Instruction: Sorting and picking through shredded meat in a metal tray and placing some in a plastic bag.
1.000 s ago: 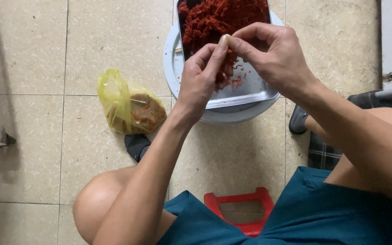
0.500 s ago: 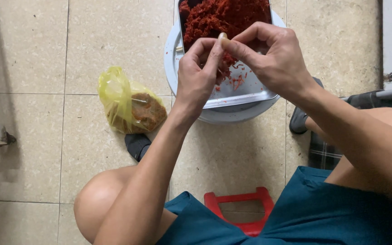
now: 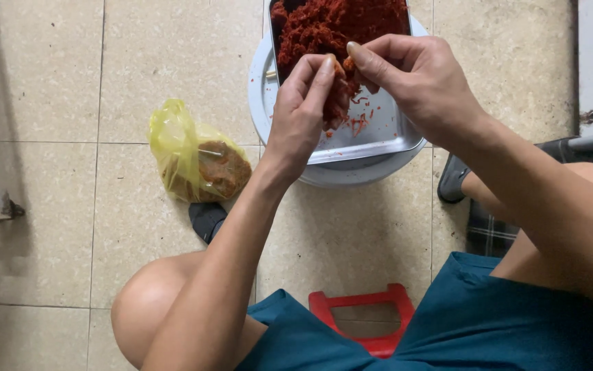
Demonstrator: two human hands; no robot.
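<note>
Pale floor tiles lay under everything, with no bench in sight. On the floor sat a round white bowl, and a shiny metal tray rested on top of it. The tray held a big heap of red shredded stuff at its far end. Its near end was almost bare, with only a few red bits.

The left hand and the right hand were together over the tray. Their fingertips pinched one small red clump between them, so both hands were closed on it. Most of the heap looked untouched, so I think a lot of work was left.

Half a second before, the hands were a bit lower over the tray, and a pale strip showed between the fingertips. That strip was gone from view.

A yellow plastic bag with brownish scraps sat to the left, apart from the bowl. A red stool was under the person.
</note>
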